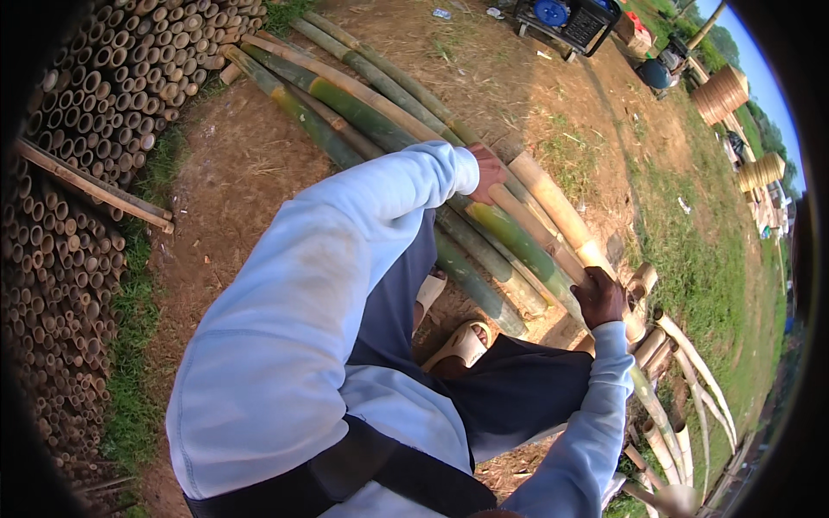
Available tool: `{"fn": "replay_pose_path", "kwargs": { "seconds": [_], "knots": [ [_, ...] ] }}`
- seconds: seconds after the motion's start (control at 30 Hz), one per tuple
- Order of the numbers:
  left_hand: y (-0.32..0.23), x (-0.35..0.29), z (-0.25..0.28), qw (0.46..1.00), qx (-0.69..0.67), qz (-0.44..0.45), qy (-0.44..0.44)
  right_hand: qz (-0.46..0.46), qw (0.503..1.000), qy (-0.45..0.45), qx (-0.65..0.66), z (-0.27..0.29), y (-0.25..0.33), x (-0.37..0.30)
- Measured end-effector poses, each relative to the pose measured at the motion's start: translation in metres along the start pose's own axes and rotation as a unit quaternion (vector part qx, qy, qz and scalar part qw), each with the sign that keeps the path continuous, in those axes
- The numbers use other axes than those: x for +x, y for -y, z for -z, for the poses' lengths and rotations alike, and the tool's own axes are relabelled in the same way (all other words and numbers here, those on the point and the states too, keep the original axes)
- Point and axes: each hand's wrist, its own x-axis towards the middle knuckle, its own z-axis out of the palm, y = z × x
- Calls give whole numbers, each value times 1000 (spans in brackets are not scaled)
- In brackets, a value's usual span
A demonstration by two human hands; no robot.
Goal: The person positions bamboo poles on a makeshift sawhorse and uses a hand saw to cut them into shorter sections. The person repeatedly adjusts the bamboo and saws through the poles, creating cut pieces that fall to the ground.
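Several long green bamboo poles (363, 112) lie side by side on the ground, running from the far left toward the right. On top of them runs a pale split bamboo strip (522, 211). My left hand (488, 173) is curled over this strip at mid-length, its fingertips mostly hidden. Farther right, near the strip's end, my right hand (600, 298) is closed in a fist around it. Just beyond both hands is a thick yellowish bamboo pole (553, 194). Light blue sleeves cover both my arms.
Large stacks of cut bamboo (104, 95) stand at the left, with a wooden bar (95, 186) sticking out. A generator (566, 22) sits at the far side. More bamboo pieces (665, 414) fan out at lower right. My sandaled foot (462, 347) is close to the poles.
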Motion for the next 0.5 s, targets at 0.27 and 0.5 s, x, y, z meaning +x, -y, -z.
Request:
{"fn": "replay_pose_path", "kwargs": {
  "seconds": [0.27, 0.5],
  "knots": [
    [8, 4, 1, 999, -6, -37, -36, 18, 999, -30, 0, 3, -4, 6],
    [-18, 18, 6, 994, -6, -112, -15, 6, 999, -42, -5, 14, -18, -13]
  ]
}}
